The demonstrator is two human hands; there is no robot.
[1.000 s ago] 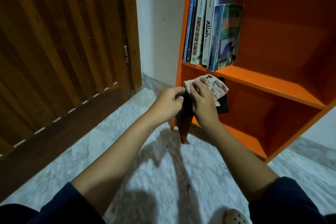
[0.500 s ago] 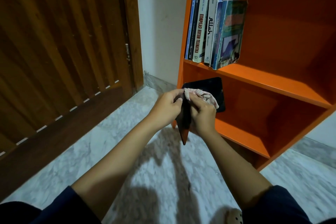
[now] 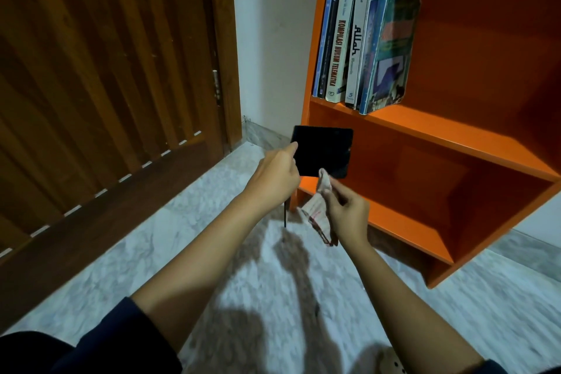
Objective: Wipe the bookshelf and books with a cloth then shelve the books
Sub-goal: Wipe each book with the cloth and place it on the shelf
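The left hand (image 3: 277, 174) pinches the black book (image 3: 323, 150) by its left edge, thumb on the cover, before the orange bookshelf's (image 3: 455, 143) left post. At the book's 5 o'clock, the right hand (image 3: 349, 212) pinches the pale cloth (image 3: 318, 215), whose top corner meets the book's bottom edge. The shelved books (image 3: 364, 45) stand at 1 o'clock, tight to the left wall, with bare board to their right.

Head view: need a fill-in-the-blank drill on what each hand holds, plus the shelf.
The left hand holds a ____ book.
The right hand grips the ____.
The standing books sit in an ____ bookshelf.
Missing words: black; cloth; orange.
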